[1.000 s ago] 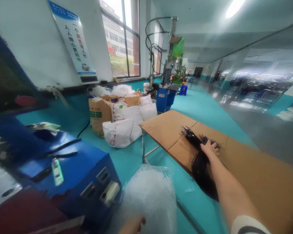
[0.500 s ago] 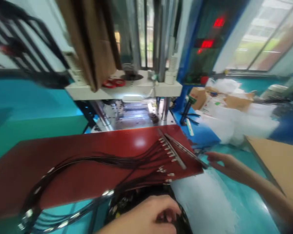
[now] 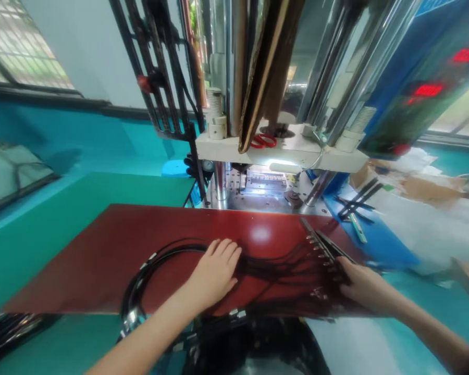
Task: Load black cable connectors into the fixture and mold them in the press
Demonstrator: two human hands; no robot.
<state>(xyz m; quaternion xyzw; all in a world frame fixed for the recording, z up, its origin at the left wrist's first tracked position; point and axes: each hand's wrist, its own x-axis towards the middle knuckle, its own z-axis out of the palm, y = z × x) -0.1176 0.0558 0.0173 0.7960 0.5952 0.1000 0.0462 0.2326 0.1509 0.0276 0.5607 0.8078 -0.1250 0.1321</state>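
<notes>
A bundle of thin black cables (image 3: pixel 168 258) with small metal ends lies looped on a dark red board (image 3: pixel 101 250). My left hand (image 3: pixel 216 271) rests flat on the cables near the board's middle, fingers stretched out. My right hand (image 3: pixel 361 286) is at the board's right edge, its fingers curled at the near end of a narrow metal bar (image 3: pixel 324 245) that carries a row of the cable ends. How firmly it grips is unclear.
Behind the board stands a vertical press (image 3: pixel 273 151) with steel columns, a lit work area and red scissors (image 3: pixel 262 140) on its white plate. A blue control box (image 3: pixel 418 88) with red digits is at the right. More black cables (image 3: pixel 258 344) pile below the board.
My view swung from the cardboard table on the right back to the press. My right hand left the cable bunch there and reached the bar; my left hand moved up onto the cables.
</notes>
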